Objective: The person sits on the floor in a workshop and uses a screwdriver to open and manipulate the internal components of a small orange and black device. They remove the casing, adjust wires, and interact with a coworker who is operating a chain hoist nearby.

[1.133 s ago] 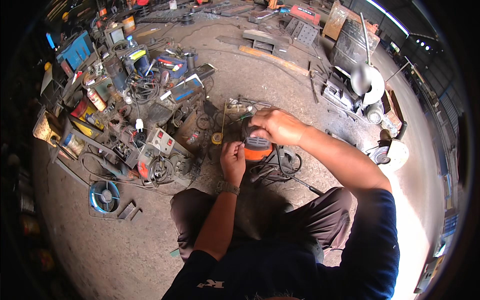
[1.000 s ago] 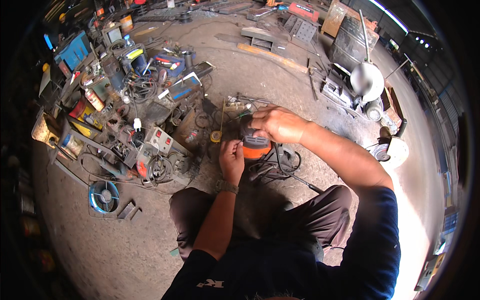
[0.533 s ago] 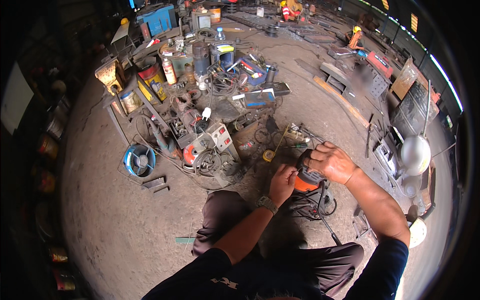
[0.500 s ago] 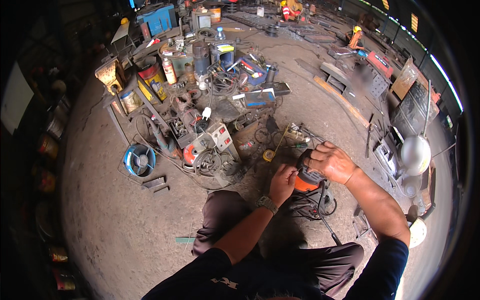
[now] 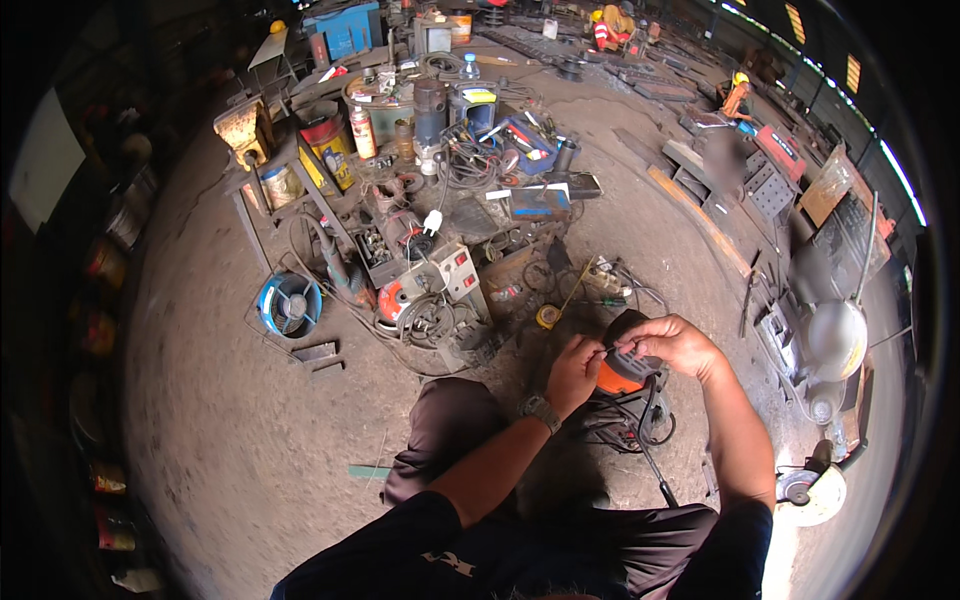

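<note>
Here you are on the workshop floor, both arms out ahead, work gathered over your right knee side. Your left hand comes in with fingers curled and tips drawn together at the near-left edge of the orange-and-black power tool; whether those tips grip anything, I can't tell, the spot is too small. Over to your right hand: fingers bent, thumb and forefinger right above the tool's dark vented casing, tips facing your left fingertips, and again I can't tell if they're closed on something. The tool itself sits directly below and between both hands, orange band toward you, a dark cable looping down its right side. Just beyond, to the left, lies a yellow tape measure, its blade stretched out away from you. Farther left, there's a box with red switches, coiled cable next to it, and a round blue fan on the floor. A watch circles your left wrist.
</note>
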The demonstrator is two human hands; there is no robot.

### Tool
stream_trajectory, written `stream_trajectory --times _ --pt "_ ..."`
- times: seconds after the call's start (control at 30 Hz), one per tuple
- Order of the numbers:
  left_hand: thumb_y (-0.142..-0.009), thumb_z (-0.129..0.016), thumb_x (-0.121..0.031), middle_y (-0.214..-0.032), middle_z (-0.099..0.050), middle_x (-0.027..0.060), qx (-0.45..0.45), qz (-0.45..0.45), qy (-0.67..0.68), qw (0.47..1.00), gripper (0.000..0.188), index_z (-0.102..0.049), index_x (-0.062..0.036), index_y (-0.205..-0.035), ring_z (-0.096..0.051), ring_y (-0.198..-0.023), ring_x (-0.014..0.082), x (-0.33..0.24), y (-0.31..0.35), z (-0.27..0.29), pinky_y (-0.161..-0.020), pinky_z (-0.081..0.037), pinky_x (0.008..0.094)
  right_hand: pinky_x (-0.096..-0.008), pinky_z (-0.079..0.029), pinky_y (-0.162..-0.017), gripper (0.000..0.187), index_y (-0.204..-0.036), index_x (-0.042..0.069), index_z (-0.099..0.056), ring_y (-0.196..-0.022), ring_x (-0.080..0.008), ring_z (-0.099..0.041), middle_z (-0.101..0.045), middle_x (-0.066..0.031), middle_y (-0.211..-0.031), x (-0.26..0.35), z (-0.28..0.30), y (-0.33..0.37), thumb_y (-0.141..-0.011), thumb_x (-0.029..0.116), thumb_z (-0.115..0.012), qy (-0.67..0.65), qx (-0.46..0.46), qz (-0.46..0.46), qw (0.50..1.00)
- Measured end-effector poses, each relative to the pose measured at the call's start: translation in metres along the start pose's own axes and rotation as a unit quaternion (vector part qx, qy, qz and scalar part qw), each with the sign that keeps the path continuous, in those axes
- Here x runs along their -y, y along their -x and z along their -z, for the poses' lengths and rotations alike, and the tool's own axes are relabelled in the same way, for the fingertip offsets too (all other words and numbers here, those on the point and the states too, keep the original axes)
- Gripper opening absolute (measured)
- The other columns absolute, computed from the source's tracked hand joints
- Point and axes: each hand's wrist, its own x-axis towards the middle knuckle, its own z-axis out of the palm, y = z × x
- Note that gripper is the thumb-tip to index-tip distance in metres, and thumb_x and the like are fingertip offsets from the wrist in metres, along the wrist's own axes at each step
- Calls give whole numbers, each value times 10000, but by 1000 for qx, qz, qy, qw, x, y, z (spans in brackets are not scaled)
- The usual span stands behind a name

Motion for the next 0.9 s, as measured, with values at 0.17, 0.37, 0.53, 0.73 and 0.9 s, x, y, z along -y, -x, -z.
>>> stream_trajectory --times 0.17,0.37,0.53,0.73,0.9 --pt "-981 -685 -47 -971 -613 133 -10 -14 3 1000 89 -670 -11 -1061 -671 -809 297 3 0 2 -732 -551 371 -287 -569 -852 131 -1064 -12 -748 -877 -136 -702 -761 -54 -962 -36 -11 -28 -938 24 -749 -99 -59 79 990" --pt "-976 -691 -40 -967 -612 139 -28 0 3 1000 79 -660 -10 -1043 -678 -800 296 1 4 -2 -713 -554 371 -239 -518 -674 74 -994 -7 -723 -717 -85 -626 -706 -22 -854 -68 -78 -48 -938 13 -767 -96 -390 194 895" --pt "-969 -691 -20 -981 -627 135 -45 -12 11 999 87 -661 -6 -1049 -712 -811 275 3 5 -6 -705 -571 356 -248 -523 -711 117 -948 -5 -733 -762 -76 -639 -728 -24 -855 -67 -105 -43 -918 70 -817 47 -523 223 821" --pt "-955 -690 -20 -986 -631 148 -46 9 33 998 95 -651 -6 -1041 -704 -823 305 6 6 -9 -717 -566 380 -261 -485 -618 241 -826 5 -677 -663 -59 -527 -674 -33 -695 -45 -110 -53 -896 143 -862 115 -591 192 775" --pt "-964 -670 5 -992 -640 137 -37 -9 12 999 90 -662 21 -1052 -734 -823 255 10 6 -9 -724 -591 337 -287 -502 -639 211 -857 0 -671 -664 -125 -600 -693 -79 -765 -60 -113 -52 -908 121 -836 157 -591 264 746"
